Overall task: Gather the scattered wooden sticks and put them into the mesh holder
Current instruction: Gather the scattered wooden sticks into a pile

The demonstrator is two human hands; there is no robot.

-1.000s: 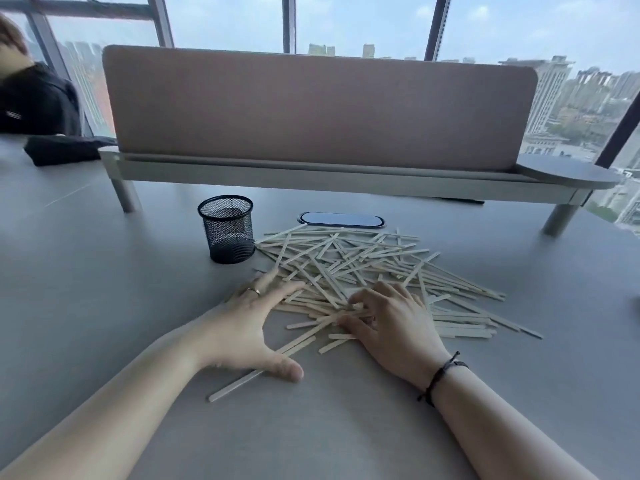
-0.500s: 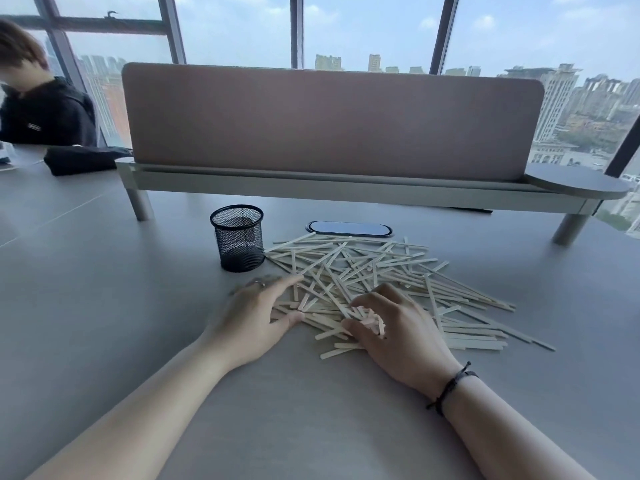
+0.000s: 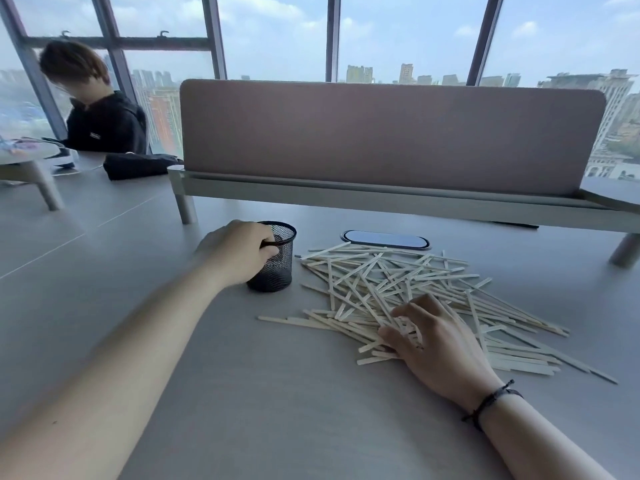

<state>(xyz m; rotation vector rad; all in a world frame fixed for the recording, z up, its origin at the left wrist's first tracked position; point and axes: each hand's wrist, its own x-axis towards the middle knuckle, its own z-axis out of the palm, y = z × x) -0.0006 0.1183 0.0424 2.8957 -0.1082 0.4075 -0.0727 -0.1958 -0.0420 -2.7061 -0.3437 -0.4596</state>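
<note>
A loose heap of pale wooden sticks (image 3: pixel 408 282) covers the grey desk (image 3: pixel 277 393) right of centre. The black mesh holder (image 3: pixel 277 268) stands upright to the left of the heap. My left hand (image 3: pixel 235 254) wraps around the holder's left side and rim, thumb across its front. My right hand (image 3: pixel 440 341) lies on the near edge of the heap, fingers curled among several sticks. I cannot tell whether any stick is lifted. The inside of the holder is hidden from here.
A pink divider panel (image 3: pixel 391 133) on a raised shelf (image 3: pixel 346 195) runs across the back. A dark oval cable port (image 3: pixel 384 239) lies just behind the sticks. Another person (image 3: pixel 100 119) sits at the far left, with a black pouch (image 3: pixel 138 166) nearby.
My left hand left the sticks and moved up and left to take hold of the mesh holder. My right hand stayed on the heap. The view shifted to the left.
</note>
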